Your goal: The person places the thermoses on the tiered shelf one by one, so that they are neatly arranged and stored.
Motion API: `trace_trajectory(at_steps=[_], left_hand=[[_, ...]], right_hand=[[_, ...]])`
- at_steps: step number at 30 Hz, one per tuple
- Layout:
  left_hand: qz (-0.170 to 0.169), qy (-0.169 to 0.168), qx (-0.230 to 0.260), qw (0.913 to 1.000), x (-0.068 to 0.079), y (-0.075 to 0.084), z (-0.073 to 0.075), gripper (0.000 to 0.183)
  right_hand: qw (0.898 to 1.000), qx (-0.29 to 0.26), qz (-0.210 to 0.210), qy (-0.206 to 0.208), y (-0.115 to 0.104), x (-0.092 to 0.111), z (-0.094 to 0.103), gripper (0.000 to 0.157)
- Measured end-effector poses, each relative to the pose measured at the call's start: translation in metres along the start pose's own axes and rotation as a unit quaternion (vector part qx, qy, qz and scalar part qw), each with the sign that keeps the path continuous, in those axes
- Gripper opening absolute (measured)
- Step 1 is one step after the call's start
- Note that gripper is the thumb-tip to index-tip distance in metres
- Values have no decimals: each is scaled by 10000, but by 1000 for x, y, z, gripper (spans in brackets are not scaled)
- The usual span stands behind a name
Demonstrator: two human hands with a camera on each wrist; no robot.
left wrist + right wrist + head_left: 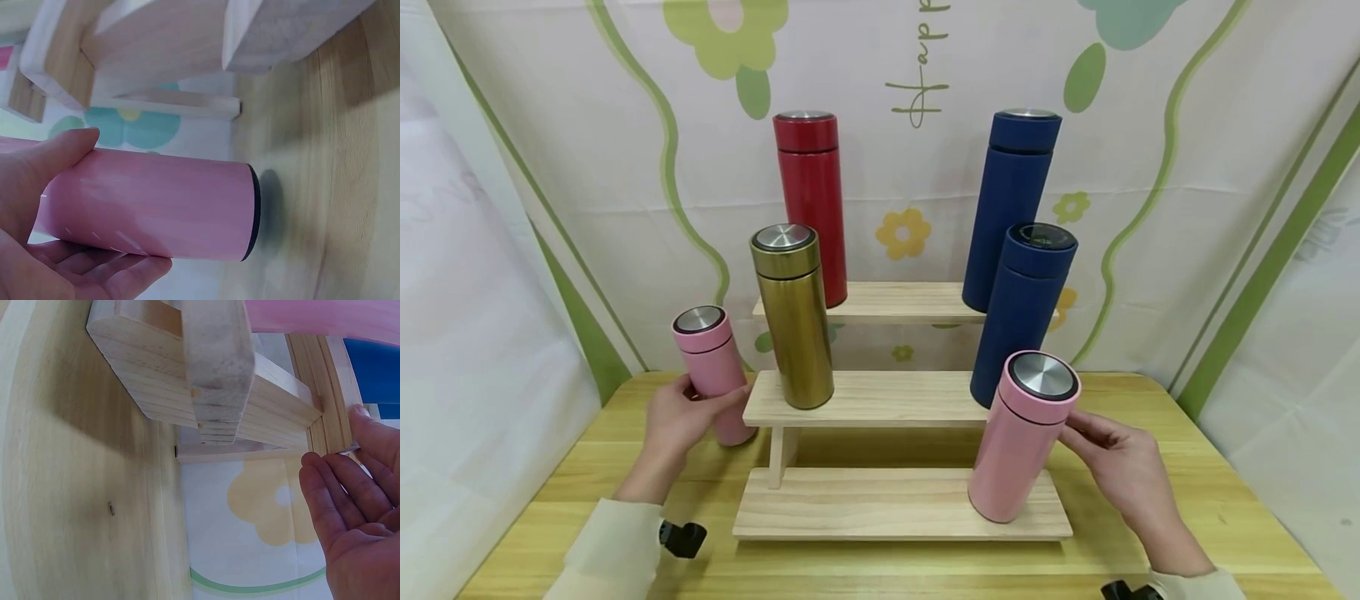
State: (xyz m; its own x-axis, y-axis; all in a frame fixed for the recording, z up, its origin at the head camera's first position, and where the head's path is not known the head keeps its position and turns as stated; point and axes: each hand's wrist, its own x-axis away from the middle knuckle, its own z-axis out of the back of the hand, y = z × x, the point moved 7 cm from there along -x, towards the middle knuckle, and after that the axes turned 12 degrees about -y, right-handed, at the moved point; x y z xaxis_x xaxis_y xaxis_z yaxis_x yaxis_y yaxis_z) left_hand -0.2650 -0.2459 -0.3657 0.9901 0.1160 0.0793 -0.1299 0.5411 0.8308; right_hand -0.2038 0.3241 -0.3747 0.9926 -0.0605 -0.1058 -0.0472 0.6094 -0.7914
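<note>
My left hand [679, 421] grips a pink thermos bottle [713, 371] round its body, just left of the wooden tiered stand [910, 500]. In the left wrist view the thumb and fingers lie on opposite sides of that bottle [181, 206], its black-rimmed base close to the tabletop. My right hand [1120, 467] is by the stand's right end, its fingertips partly hidden behind a second pink thermos bottle [1022, 442] on the bottom step. Seen from the right wrist, the hand [359, 503] has loosely bent fingers beside the middle step's end, with no bottle between them.
A gold bottle [797, 333] and a blue bottle [1026, 308] stand on the middle step. Behind them a red bottle [814, 217] and another blue bottle [1011, 212] stand on the top step. A patterned curtain [880, 167] hangs behind the wooden table [1225, 500].
</note>
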Motion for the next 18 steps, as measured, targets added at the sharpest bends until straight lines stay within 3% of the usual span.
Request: trace_trajectory(at_steps=[10, 18], left_hand=[[-44, -133, -33, 9999, 22, 2, 7, 81], [-46, -674, -22, 9977, 36, 9, 11, 91]], right_hand=[[10000, -12, 19, 6, 0, -2, -1, 43], [10000, 17, -26, 45, 1, -2, -2, 42]])
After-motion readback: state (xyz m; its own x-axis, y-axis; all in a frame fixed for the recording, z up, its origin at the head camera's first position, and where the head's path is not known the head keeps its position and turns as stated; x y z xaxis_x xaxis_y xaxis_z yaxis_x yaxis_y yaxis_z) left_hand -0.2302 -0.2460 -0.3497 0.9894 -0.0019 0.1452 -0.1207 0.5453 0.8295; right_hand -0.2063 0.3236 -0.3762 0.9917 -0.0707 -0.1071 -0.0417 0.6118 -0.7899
